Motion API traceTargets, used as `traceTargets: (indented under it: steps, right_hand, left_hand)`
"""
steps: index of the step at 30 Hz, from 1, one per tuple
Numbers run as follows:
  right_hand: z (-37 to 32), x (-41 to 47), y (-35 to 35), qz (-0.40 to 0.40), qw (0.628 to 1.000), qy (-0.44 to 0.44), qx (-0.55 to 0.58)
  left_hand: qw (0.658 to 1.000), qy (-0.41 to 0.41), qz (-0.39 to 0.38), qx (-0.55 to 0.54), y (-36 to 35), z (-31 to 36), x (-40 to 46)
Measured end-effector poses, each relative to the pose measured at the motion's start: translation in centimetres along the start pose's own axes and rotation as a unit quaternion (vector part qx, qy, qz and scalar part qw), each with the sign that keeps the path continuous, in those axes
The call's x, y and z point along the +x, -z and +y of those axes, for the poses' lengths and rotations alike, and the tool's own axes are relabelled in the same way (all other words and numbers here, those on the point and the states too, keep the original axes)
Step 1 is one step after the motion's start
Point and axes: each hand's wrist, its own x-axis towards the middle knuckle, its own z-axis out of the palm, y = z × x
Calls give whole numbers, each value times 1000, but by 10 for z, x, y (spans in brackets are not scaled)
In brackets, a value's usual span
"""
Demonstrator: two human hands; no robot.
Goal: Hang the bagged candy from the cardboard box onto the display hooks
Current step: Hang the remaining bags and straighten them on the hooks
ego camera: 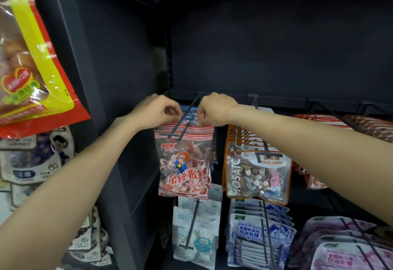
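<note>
A red-and-white striped candy bag with a cartoon monkey (184, 163) hangs at the front of a dark display hook (179, 121). The hook's prongs pass through the bag's top strip. My left hand (155, 111) pinches the top left corner of the bag. At the top right corner my right hand (214, 110) pinches it too. More bags with blue print show behind it on the same hook. The cardboard box is out of view.
Orange-edged stone candy bags (258, 172) hang on the hook to the right, red bags (319, 121) further right. White and blue bags (195, 233) fill the hooks below. A big yellow-red bag (32, 61) hangs at upper left beside a dark shelf upright (85, 78).
</note>
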Motion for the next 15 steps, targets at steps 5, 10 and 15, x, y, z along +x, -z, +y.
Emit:
traceTargets:
  steps: [5, 10, 15]
  right_hand:
    - [-1, -4, -1, 44, 999, 18, -21]
    - [-2, -13, -7, 89, 995, 46, -23]
    - [-8, -12, -2, 66, 997, 25, 20]
  left_hand:
    - [995, 33, 21, -96, -7, 1, -3]
    - [981, 106, 13, -160, -9, 6, 2]
    - [986, 118, 58, -97, -14, 6, 10]
